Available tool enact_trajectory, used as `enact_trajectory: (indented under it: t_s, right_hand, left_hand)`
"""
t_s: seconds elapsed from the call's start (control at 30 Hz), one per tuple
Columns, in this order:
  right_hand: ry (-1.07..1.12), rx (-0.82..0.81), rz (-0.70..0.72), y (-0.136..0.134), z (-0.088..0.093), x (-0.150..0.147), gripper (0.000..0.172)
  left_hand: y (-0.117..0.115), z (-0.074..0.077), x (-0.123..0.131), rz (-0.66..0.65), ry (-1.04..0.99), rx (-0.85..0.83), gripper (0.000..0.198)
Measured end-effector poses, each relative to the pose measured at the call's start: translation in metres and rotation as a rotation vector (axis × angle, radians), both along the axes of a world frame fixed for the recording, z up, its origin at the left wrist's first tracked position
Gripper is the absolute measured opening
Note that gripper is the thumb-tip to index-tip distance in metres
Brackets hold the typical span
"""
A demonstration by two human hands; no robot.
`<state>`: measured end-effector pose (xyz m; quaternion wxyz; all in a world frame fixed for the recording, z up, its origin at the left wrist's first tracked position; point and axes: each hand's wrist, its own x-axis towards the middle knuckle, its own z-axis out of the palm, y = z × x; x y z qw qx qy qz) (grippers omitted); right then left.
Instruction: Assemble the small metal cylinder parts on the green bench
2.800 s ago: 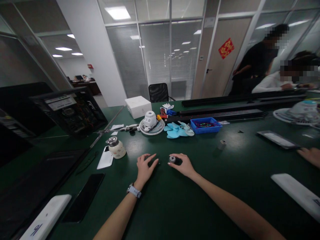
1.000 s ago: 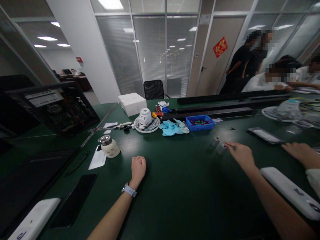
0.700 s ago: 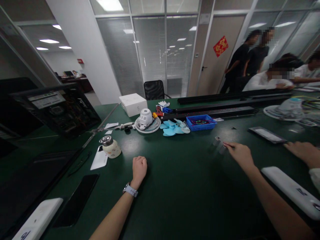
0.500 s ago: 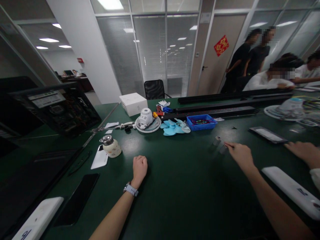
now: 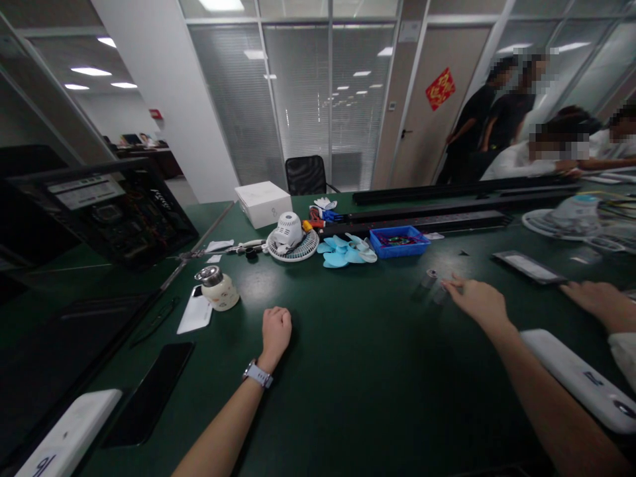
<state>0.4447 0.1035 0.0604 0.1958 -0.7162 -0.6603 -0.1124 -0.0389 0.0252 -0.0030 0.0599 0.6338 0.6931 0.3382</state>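
My left hand [image 5: 276, 328] rests on the green table as a loose fist, nothing showing in it; a watch [image 5: 258, 374] is on that wrist. To the right, my right hand [image 5: 477, 301] reaches over the tabletop with its thumb and fingertips slightly parted. Those fingertips are at the top of a small, blurred greyish cylinder [image 5: 440, 296]; whether they touch it is hard to see. Just left of it stands a second small metal cylinder [image 5: 431, 278]. Beyond the hands lie light-blue fan blades [image 5: 342, 252] and a white fan part on a round grille [image 5: 292, 242].
A blue tray [image 5: 400, 244] holds tangled wires. At left are a cream flask [image 5: 221, 289], a black phone-like slab [image 5: 149, 397] and a white panel [image 5: 74, 430]. At right, another person's hand [image 5: 591, 298] is near a white panel [image 5: 579, 377] and a flat packet [image 5: 527, 267].
My right fingertips have shifted slightly left and parted a little above the cylinder. My left fist stays in place. The view has moved slightly.
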Motion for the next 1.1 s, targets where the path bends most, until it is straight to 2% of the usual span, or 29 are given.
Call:
enact_trajectory:
  t_s: [0.13, 0.2, 0.33, 0.43, 0.5, 0.6, 0.7, 0.77, 0.87, 0.97, 1.1]
  right_hand:
    - [-0.076, -0.231, -0.111, 0.014, 0.031, -0.021, 0.059]
    - [-0.098, -0.331, -0.136, 0.028, 0.039, -0.032, 0.063]
    - [-0.089, -0.458, -0.153, 0.052, 0.036, -0.041, 0.052]
    - [-0.099, -0.381, -0.14, 0.056, 0.029, -0.044, 0.038]
    - [-0.107, -0.266, -0.055, 0.05, 0.025, -0.055, 0.035]
    - [-0.031, -0.129, 0.228, 0.033, 0.024, -0.094, 0.038]
    - [0.153, -0.145, 0.583, 0.011, 0.022, -0.154, 0.038]
    - [0.259, -0.206, 0.748, -0.002, 0.02, -0.193, 0.036]
    - [0.313, -0.268, 0.85, -0.016, 0.015, -0.235, 0.036]
    - [0.31, -0.276, 0.889, -0.021, 0.008, -0.251, 0.038]
    - [0.404, -0.187, 0.887, -0.024, -0.013, -0.25, 0.066]
  left_hand:
    - [0.001, -0.001, 0.0, 0.011, -0.001, -0.006, 0.036]
    - [0.001, -0.001, 0.0, 0.014, -0.006, -0.002, 0.035]
    - [0.001, -0.001, 0.0, 0.014, -0.011, -0.006, 0.035]
    - [0.0, -0.001, 0.0, 0.013, -0.021, -0.002, 0.035]
    - [0.001, -0.001, 0.0, 0.007, -0.022, 0.004, 0.036]
    - [0.002, -0.002, 0.0, 0.005, -0.023, 0.012, 0.036]
    - [0.002, -0.002, 0.001, 0.014, -0.029, 0.016, 0.035]
    - [0.001, -0.001, 0.001, 0.02, -0.033, 0.018, 0.035]
    - [-0.001, 0.0, 0.001, 0.023, -0.033, 0.013, 0.035]
    - [-0.002, 0.002, 0.001, 0.021, -0.044, 0.018, 0.035]
    - [-0.004, 0.01, 0.01, -0.045, -0.104, 0.123, 0.031]
